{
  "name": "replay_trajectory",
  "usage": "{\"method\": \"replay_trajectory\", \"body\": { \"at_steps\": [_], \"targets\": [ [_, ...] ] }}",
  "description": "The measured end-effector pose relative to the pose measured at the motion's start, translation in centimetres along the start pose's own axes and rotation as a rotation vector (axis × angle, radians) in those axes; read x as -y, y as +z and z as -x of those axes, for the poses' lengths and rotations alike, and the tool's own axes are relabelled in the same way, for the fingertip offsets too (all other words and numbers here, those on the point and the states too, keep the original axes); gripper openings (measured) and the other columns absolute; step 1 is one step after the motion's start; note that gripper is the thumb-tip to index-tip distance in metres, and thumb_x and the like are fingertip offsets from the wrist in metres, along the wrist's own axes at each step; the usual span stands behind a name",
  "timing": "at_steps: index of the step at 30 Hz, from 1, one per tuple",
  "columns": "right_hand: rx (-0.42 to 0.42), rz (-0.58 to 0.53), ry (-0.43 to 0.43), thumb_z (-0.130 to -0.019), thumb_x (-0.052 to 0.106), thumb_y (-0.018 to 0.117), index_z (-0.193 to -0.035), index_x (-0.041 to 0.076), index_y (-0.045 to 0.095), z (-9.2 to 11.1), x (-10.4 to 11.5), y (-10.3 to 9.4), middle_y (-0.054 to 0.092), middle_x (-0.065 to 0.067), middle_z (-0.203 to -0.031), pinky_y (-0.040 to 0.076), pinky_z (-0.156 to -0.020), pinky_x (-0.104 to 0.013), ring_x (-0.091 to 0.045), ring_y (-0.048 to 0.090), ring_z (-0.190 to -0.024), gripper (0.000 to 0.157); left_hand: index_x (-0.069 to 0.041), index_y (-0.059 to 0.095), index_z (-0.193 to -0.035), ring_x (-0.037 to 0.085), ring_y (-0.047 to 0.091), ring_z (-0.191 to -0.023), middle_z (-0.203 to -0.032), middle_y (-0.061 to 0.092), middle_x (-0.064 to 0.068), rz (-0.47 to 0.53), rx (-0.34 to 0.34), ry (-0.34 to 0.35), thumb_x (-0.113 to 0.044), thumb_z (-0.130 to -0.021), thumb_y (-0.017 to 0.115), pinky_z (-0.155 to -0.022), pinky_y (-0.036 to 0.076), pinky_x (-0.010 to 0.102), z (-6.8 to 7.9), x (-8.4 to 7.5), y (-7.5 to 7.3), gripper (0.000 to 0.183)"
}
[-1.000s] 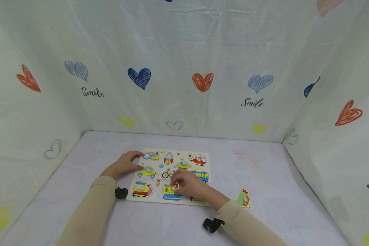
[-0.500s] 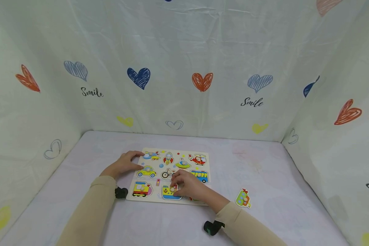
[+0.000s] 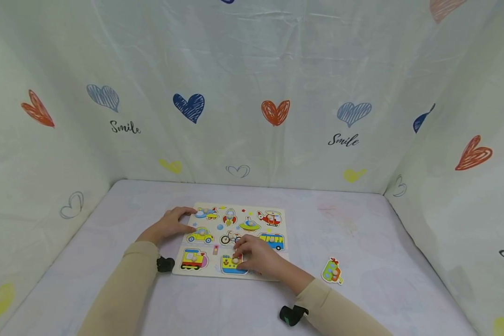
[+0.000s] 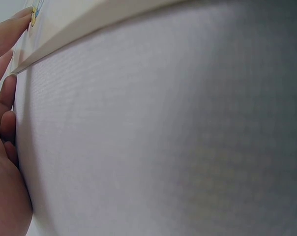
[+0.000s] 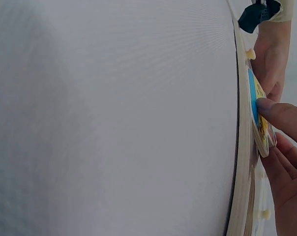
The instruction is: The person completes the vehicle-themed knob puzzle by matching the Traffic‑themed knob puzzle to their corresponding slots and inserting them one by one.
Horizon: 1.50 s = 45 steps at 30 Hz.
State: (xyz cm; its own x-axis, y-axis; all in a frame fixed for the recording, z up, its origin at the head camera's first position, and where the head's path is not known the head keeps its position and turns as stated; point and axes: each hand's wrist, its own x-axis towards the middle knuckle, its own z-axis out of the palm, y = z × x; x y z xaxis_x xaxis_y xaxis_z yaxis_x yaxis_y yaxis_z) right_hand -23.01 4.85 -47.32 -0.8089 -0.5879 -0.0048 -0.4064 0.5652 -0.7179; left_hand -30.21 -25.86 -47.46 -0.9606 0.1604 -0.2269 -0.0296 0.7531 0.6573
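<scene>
A wooden peg puzzle board (image 3: 256,276) with vehicle pictures lies on the table. Over its front row, my right hand (image 3: 260,256) pinches the blue-and-yellow ship puzzle piece (image 3: 231,267) at its right side. Seen from the right wrist, the ship piece (image 5: 260,123) is tilted, one end raised off the board, between thumb and fingers. My left hand (image 3: 168,226) rests on the board's left edge, fingertips beside the airplane piece (image 3: 206,213) and the yellow car piece (image 3: 200,234). In the left wrist view, the left hand (image 4: 6,162) lies against the board's edge.
A green puzzle piece (image 3: 332,270) with an orange part lies on the table right of the board. On the board are the train (image 3: 194,259), motorcycle (image 3: 229,237), bus (image 3: 272,241), helicopter (image 3: 270,218), rocket (image 3: 229,216) and flying saucer (image 3: 249,224). A heart-print curtain surrounds the table.
My right hand has shifted very slightly, still pinching the ship piece, and now covers more of the board's front right corner. The left hand stays at the board's edge.
</scene>
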Motion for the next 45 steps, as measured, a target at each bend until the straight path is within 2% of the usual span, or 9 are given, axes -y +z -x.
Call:
{"method": "replay_trajectory", "body": {
  "at_steps": [13, 19, 27, 32, 38, 41, 45],
  "targets": [
    [0.006, -0.072, 0.032, -0.079, 0.017, 0.082, -0.089, 0.024, 0.076, 0.1, -0.1, 0.0, 0.054, 0.014, -0.111, 0.047, -0.09, -0.022, -0.01, 0.048, -0.112, 0.013, -0.01, 0.05, -0.138, 0.041, 0.027, -0.13, -0.147, 0.036, 0.021, 0.002, 0.0, 0.008, -0.027, -0.081, 0.078, -0.107, 0.025, 0.064, 0.1, 0.0, -0.1, 0.065],
    [0.012, -0.063, 0.019, -0.08, 0.018, 0.081, -0.089, 0.023, 0.076, 0.0, -0.4, 0.1, 0.054, 0.017, -0.103, 0.045, -0.093, -0.025, -0.008, 0.049, -0.105, 0.012, -0.01, 0.05, -0.138, 0.041, 0.027, -0.13, -0.147, 0.035, 0.022, -0.002, -0.001, 0.01, -0.028, -0.081, 0.078, -0.107, 0.026, 0.064, 0.0, 0.0, 0.0, 0.066],
    [0.022, -0.081, 0.017, -0.08, 0.018, 0.081, -0.089, 0.023, 0.076, -0.1, -0.8, 0.2, 0.054, 0.017, -0.103, 0.046, -0.092, -0.024, -0.008, 0.049, -0.106, 0.012, -0.009, 0.051, -0.138, 0.041, 0.027, -0.13, -0.146, 0.036, 0.022, 0.003, -0.001, 0.022, -0.027, -0.081, 0.078, -0.107, 0.026, 0.063, 0.1, 0.0, -0.1, 0.066],
    [0.034, -0.062, 0.02, -0.081, 0.02, 0.08, -0.089, 0.027, 0.074, -0.1, -0.8, 0.1, 0.055, 0.018, -0.105, 0.044, -0.095, -0.027, -0.008, 0.049, -0.108, 0.012, -0.009, 0.051, -0.137, 0.041, 0.027, -0.13, -0.146, 0.037, 0.021, 0.007, -0.004, 0.027, -0.026, -0.081, 0.078, -0.107, 0.026, 0.063, 0.0, 0.1, -0.1, 0.065],
    [0.061, -0.063, 0.016, -0.083, 0.025, 0.079, -0.098, 0.031, 0.073, 0.3, -0.9, -0.4, 0.056, 0.021, -0.108, 0.043, -0.097, -0.029, -0.005, 0.048, -0.11, 0.017, -0.009, 0.051, -0.137, 0.042, 0.028, -0.129, -0.144, 0.038, 0.021, -0.004, -0.009, 0.024, -0.027, -0.081, 0.078, -0.106, 0.026, 0.064, -0.1, 0.2, 0.0, 0.066],
    [0.04, -0.093, 0.01, -0.083, 0.022, 0.079, -0.105, 0.027, 0.073, 0.9, -0.9, -1.2, 0.059, 0.019, -0.107, 0.044, -0.094, -0.03, -0.007, 0.051, -0.107, 0.024, -0.009, 0.051, -0.138, 0.043, 0.028, -0.129, -0.144, 0.038, 0.022, -0.014, -0.009, 0.032, -0.028, -0.081, 0.078, -0.106, 0.026, 0.064, -0.2, 0.4, 0.0, 0.066],
    [-0.011, -0.105, 0.009, -0.08, 0.017, 0.081, -0.106, 0.018, 0.073, 1.8, -1.4, -2.4, 0.062, 0.015, -0.104, 0.047, -0.09, -0.031, -0.012, 0.056, -0.101, 0.027, -0.01, 0.05, -0.138, 0.043, 0.027, -0.13, -0.144, 0.037, 0.022, -0.018, -0.004, 0.028, -0.029, -0.081, 0.078, -0.106, 0.025, 0.064, -0.2, 0.2, 0.0, 0.066]
  ]
}}
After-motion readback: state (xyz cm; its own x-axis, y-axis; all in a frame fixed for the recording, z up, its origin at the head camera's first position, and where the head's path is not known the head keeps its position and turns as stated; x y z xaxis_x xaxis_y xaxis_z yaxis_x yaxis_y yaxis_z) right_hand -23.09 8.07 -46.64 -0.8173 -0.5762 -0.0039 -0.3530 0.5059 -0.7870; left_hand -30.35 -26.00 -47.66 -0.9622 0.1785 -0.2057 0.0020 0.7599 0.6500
